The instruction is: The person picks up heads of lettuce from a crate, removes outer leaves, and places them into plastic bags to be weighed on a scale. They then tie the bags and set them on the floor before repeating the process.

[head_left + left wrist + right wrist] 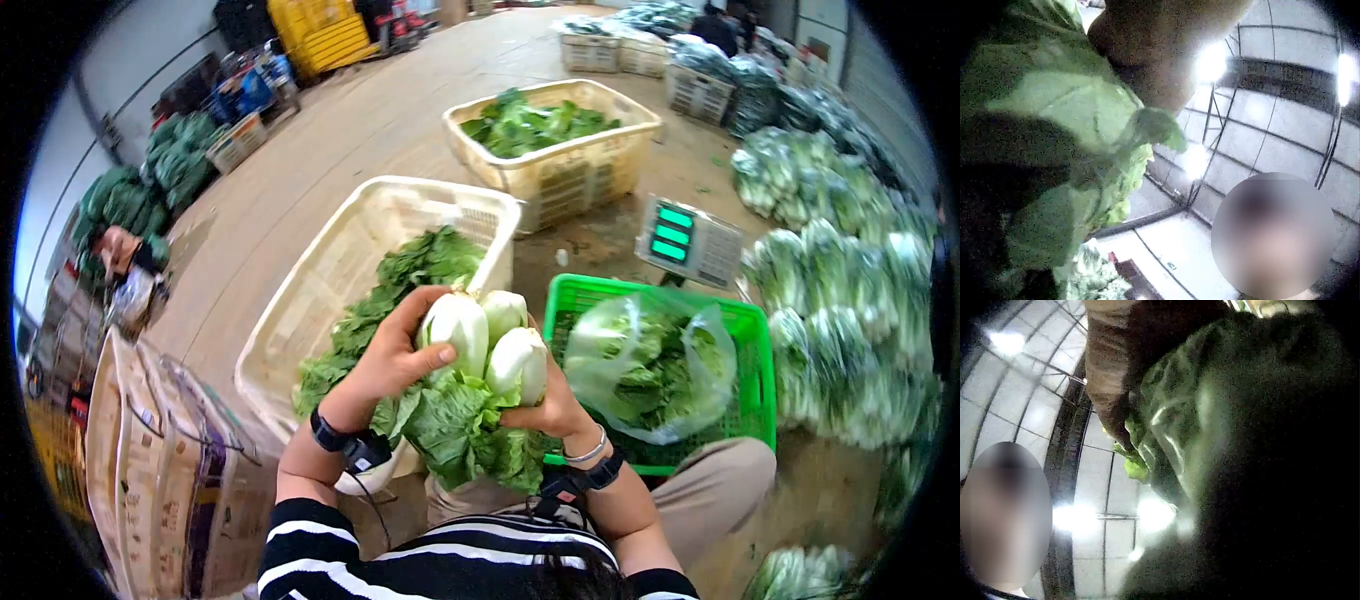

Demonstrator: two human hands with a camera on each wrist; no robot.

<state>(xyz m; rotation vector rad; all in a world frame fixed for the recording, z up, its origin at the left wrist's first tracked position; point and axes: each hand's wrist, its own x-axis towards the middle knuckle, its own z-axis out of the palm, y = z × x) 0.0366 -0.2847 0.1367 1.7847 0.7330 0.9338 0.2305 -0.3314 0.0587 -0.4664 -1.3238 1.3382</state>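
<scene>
Between both hands is a bunch of leafy cabbages (458, 335), pale stem ends up and green leaves hanging toward the lap. My left hand (400, 345) grips the bunch from the left, its thumb across a white stem. From the right, my right hand (555, 405) holds the lower side, part of it hidden behind the stems and leaves. Green cabbage leaves (1066, 106) fill much of the left wrist view, and crumpled leaves (1172, 425) show close up in the right wrist view. Just beyond the hands, more loose greens (430, 260) lie in a cream crate (370, 205).
To the right, a green crate (765, 400) holds a clear plastic bag (700, 400) of greens. Behind it stands a scale with a lit display (672, 232). Another cream crate (580, 190) of greens sits farther back. Bagged cabbages (830, 270) line the right side; stacked cartons (170, 470) stand left.
</scene>
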